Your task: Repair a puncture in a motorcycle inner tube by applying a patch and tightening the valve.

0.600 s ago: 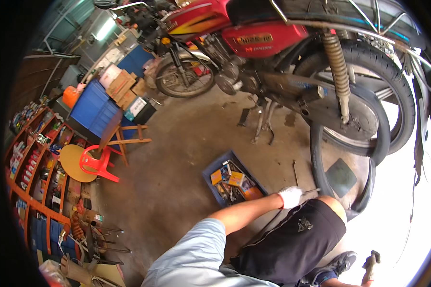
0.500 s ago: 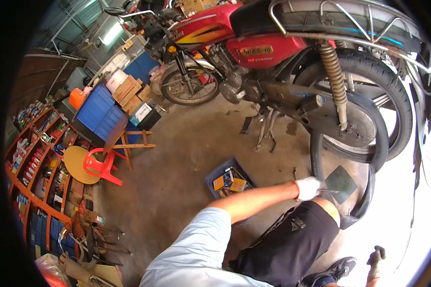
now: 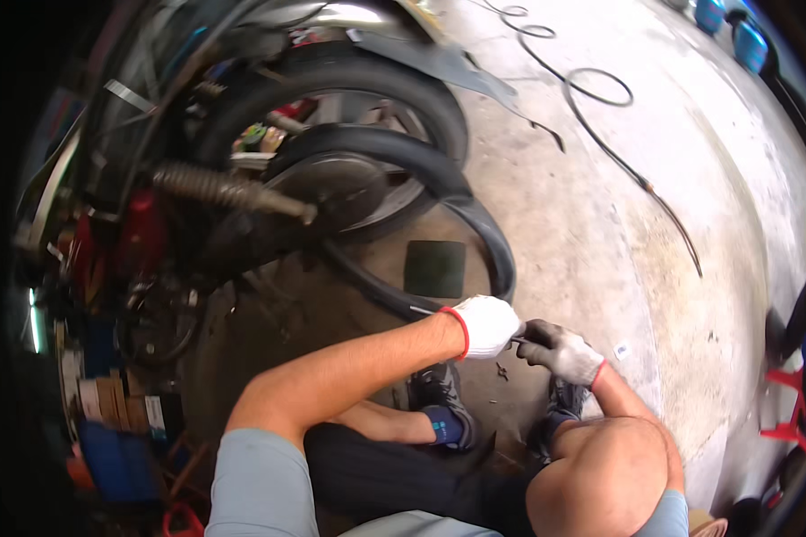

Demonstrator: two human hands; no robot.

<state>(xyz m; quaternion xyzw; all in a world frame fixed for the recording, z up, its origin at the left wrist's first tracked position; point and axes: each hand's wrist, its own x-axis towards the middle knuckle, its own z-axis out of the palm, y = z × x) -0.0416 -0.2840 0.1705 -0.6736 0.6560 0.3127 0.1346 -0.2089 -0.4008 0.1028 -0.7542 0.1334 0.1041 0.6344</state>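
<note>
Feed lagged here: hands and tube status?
Left hand, right hand close together, grips unclear. Tube looped at wheel. Mat on floor beyond hands.

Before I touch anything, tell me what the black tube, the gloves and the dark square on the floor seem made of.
Black tube: probably rubber, smooth with a soft sheen, curving in loops. Gloves: likely knitted fabric, matte whitish, red-edged cuffs. Dark square: flat, dull; rubber, plastic or metal, I can't tell.

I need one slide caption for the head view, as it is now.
Gloved left hand and gloved right hand close together, near a black tube and a motorcycle wheel.
</note>
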